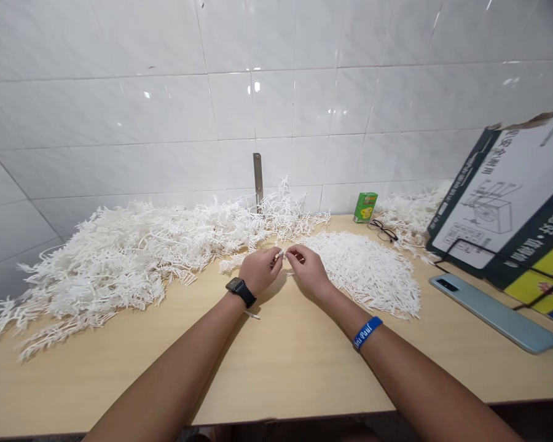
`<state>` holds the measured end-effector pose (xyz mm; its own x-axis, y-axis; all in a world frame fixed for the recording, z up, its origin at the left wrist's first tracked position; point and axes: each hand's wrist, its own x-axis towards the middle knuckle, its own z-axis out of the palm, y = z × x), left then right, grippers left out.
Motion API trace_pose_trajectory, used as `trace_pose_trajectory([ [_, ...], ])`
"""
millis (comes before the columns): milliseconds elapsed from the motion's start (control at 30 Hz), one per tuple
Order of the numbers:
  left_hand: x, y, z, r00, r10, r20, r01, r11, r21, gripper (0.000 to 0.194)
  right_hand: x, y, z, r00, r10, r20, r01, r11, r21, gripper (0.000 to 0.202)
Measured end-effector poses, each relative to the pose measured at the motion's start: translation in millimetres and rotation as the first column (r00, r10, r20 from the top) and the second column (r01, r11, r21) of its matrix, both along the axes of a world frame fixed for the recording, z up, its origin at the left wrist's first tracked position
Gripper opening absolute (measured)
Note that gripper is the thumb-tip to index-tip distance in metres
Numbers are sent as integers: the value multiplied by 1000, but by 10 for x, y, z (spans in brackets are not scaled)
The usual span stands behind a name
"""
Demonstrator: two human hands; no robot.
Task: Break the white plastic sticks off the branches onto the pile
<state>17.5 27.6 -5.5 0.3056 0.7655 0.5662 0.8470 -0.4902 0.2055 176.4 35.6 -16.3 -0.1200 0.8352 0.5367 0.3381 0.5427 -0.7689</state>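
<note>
Both hands pinch 1 small white plastic piece [283, 254] between them: left hand [259, 270] and right hand [308, 267] clamped on opposite ends. Its long axis runs left-right, between the tangled white plastic pile [120, 258] and the flat heap of separated white sticks [368, 270].

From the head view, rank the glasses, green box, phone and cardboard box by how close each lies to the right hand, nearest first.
From the right hand:
1. Glasses, right and behind.
2. Green box, behind the glasses by the wall; close to them in distance.
3. Phone, far right.
4. Cardboard box, leaning far right.

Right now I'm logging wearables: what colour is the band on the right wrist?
Blue with white lettering, the wristband shows best in the head view.
</note>
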Motion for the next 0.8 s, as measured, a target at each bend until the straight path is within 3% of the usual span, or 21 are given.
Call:
trace_pose_trajectory([
  [200,-30,-23,44,999,-36,30,32,995,96,25,5,-33,4,996,-4,-84,4,1000,2,20],
  [333,-52,-3,26,998,33,46,-38,994,100,25,10,-19,-11,992,-29,-122,9,987,-163,18],
  [400,-66,15,13,995,78,58,-84,991,100,25,-3,-19,-8,978,30,-205,-100,935,-341,16],
  [467,-85,40,0,990,112,83,-121,987,105,25,-27,-26,-5,941,109,-319,-267,820,-506,14],
  [533,-108,68,-15,982,143,126,-156,983,95,25,-53,-25,-15,906,147,-398,-372,728,-576,13],
  [567,-120,82,-23,975,159,155,-173,982,80,25,-62,-17,-28,904,140,-405,-372,727,-578,11],
  [667,-149,118,-41,954,181,240,-188,982,9,26,-60,48,-88,934,45,-354,-240,813,-530,8],
  [800,-154,145,-70,949,146,279,-133,989,-68,25,5,173,-173,954,-82,-289,-62,889,-455,20],
])
